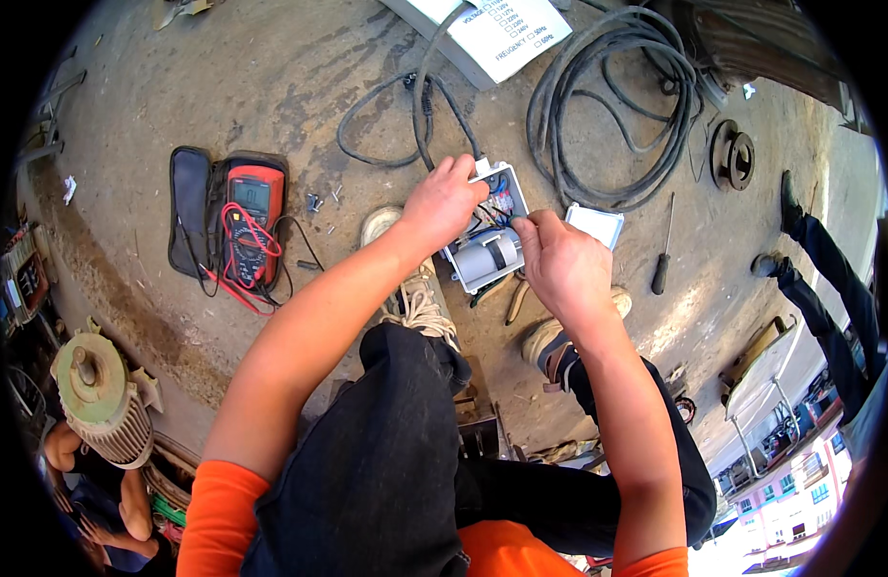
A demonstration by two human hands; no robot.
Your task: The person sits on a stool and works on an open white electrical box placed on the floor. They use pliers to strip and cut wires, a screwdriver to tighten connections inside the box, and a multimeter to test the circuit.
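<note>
— What labels or screens are you seeing from up here?

— I'm seeing a red handheld multimeter point(253, 223) lying in its open black case on the concrete, left of my hands; its small rectangular grey-green screen point(252, 195) is facing up near the top.

— Anything else?

— A white rectangular printed label point(502, 34) with dark lettering is lying at the top edge, on a pale panel.

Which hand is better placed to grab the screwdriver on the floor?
Probably the right hand: the screwdriver lies on its side, just beyond the white lid. The left hand grips the open box, farther away.
</note>
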